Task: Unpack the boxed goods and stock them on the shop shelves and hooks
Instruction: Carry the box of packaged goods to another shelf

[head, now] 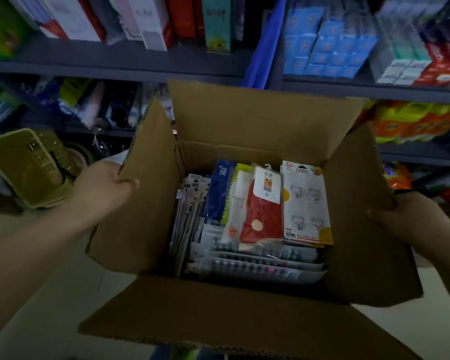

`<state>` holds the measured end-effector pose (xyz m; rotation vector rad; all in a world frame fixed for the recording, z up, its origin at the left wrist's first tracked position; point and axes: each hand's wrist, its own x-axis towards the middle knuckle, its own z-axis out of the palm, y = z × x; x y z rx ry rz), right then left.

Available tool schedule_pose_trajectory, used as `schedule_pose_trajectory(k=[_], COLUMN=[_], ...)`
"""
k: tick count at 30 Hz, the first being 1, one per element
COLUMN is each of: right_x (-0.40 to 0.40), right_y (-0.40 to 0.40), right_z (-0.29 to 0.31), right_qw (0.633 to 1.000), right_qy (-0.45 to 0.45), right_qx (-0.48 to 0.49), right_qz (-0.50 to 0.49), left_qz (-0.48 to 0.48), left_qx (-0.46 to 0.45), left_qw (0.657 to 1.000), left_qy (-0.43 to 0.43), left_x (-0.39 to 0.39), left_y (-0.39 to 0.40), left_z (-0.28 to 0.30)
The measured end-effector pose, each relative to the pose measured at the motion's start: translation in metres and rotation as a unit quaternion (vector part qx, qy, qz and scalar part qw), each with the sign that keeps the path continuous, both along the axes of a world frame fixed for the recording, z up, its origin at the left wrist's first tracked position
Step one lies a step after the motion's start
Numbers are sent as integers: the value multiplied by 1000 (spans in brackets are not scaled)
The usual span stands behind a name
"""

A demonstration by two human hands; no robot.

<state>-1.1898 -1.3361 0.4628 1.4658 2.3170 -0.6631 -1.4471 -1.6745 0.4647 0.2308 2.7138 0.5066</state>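
Now I see the open cardboard box [244,120] in front of the shop shelves [130,66]. My left hand [107,188] grips its left flap. My right hand [411,216] grips its right flap. Packs of hooks [305,203] and a red pack [265,216] lie inside.

Shelf goods [330,45] are blurred; box flaps [146,193] hide both hands' fingers.

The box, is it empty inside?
No, the box is open and packed with goods, such as a card of metal hooks and a red packet lying on top.
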Motion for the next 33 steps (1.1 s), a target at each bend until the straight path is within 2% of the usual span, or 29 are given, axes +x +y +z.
schedule_pose_trajectory(k=[7,12,20,33], right_x=[-41,-62,-94,-126], right_y=[3,-14,-49,-80], right_z=[-12,-28,-44,-69], right_qw=[996,994,991,987], right_qy=[-29,-46,-46,-73], right_qx=[-31,-35,-48,-58], right_qz=[78,97,116,128], left_qz=[36,40,61,123], left_qx=[-38,-77,-43,-53], left_qw=[999,996,997,989], left_qy=[10,18,-2,-58], left_x=[-1,-12,-27,-40], left_y=[-33,-59,-100,-134], left_z=[-12,-23,-55,-88])
